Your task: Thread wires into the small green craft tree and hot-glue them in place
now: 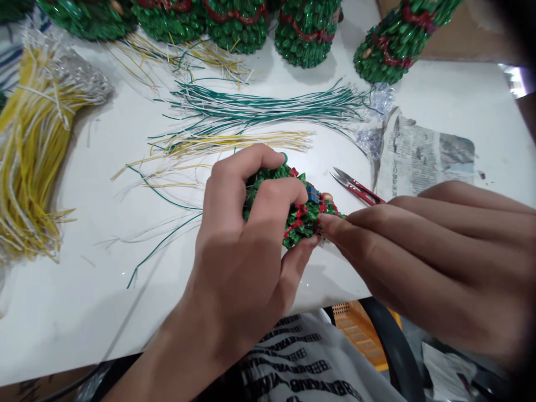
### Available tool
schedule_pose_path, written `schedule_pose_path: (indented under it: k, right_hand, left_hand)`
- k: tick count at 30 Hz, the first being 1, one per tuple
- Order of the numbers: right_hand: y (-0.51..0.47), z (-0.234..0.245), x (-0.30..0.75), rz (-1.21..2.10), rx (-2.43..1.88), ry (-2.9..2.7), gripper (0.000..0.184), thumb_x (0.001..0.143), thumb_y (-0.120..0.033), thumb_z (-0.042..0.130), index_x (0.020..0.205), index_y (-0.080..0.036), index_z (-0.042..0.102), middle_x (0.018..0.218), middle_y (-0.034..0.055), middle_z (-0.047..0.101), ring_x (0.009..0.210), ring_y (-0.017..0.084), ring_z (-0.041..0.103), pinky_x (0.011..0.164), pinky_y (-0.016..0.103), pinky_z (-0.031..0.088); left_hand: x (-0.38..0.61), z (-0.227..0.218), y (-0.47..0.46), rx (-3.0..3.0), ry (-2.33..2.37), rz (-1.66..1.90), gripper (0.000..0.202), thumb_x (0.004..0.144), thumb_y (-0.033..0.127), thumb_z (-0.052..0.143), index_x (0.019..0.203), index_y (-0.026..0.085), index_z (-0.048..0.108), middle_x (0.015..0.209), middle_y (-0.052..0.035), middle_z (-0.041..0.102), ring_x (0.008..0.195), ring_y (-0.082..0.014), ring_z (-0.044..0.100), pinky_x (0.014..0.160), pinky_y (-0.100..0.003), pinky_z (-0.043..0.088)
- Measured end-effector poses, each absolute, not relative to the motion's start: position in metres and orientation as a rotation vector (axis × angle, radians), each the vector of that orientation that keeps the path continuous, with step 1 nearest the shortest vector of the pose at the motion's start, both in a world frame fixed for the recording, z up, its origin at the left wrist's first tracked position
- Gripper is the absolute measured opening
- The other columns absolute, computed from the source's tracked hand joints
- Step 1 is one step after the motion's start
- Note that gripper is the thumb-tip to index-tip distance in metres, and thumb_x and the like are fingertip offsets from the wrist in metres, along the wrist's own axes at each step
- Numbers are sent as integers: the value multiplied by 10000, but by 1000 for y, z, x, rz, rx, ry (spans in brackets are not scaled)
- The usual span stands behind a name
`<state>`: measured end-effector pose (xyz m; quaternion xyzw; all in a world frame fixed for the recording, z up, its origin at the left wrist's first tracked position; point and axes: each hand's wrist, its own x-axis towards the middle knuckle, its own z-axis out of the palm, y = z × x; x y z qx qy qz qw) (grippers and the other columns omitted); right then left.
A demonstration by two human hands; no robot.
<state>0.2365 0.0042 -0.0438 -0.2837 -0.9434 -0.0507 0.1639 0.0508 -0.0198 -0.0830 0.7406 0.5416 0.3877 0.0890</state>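
Two hands at green beaded tree (293, 215): left hand (238, 251) clamped around it, seemingly steadying; right hand (419, 251) fingers together, tips against edge.

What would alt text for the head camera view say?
The left hand grips a small green ornament with red trim, touched by fingertips of the right hand, above a white table. Green wires and yellow wires lie nearby, beside red-handled scissors, newspaper and larger green tree shapes.
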Motion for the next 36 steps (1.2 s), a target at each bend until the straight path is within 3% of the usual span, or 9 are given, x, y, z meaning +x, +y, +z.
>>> schedule_pose_path:
  k: [10, 15, 20, 26, 30, 32, 36]
  right_hand:
    - [-2, -43, 234, -141, -932, -2659, 36, 870, -152, 650, 841, -154, 672, 715, 4, 702, 543, 117, 550, 481, 317, 337]
    - [-10, -55, 228, -140, -1091, -2498, 129, 879, -112, 625, 763, -170, 624, 631, -3, 637, 521, 115, 464, 496, 328, 285]
    - [-11, -61, 227, -27, -1129, -2431, 113, 882, -135, 630, 787, -185, 595, 635, -16, 632, 533, 105, 510, 507, 308, 291]
    - [-7, -54, 231, -126, -1123, -2456, 149, 872, -151, 658, 747, -180, 583, 632, -8, 648, 513, 102, 481, 506, 323, 266]
    - [-7, -48, 236, -191, -1092, -2566, 6, 891, -186, 648, 889, -191, 651, 681, -23, 685, 533, 104, 526, 525, 329, 270]
    - [-8, -45, 239, -176, -1070, -2636, 88, 901, -190, 633, 985, -194, 658, 753, -16, 714, 582, 118, 583, 543, 334, 274]
    - [-5, -44, 236, -196, -1090, -2642, 61, 904, -184, 616, 939, -197, 664, 756, -20, 717, 552, 117, 563, 548, 337, 269]
  left_hand:
    - [53, -83, -20, 2196, 1652, 1158, 313, 759, 260, 669, 1041, 243, 534, 1218, -111, 526, 1135, -263, 535, 920, -452, 585]
    - [52, -85, -20, 2191, 1625, 1180, 327, 742, 243, 683, 1037, 227, 544, 1216, -121, 525, 1135, -269, 539, 907, -428, 596]
    - [53, -82, -21, 2136, 1623, 1154, 350, 729, 197, 685, 1044, 223, 534, 1229, -112, 502, 1130, -259, 567, 942, -401, 591]
    - [53, -83, -21, 2145, 1608, 1182, 342, 738, 190, 701, 1045, 199, 550, 1221, -115, 507, 1156, -252, 553, 971, -374, 574]
    - [53, -86, -21, 2160, 1615, 1189, 293, 783, 197, 661, 1054, 210, 552, 1220, -110, 512, 1159, -252, 557, 968, -389, 575]
    - [53, -86, -21, 2147, 1623, 1186, 294, 783, 223, 656, 1053, 229, 542, 1226, -106, 511, 1162, -261, 562, 968, -408, 577]
    - [52, -85, -22, 2138, 1619, 1188, 289, 791, 233, 645, 1055, 245, 528, 1230, -112, 508, 1172, -265, 557, 964, -422, 579]
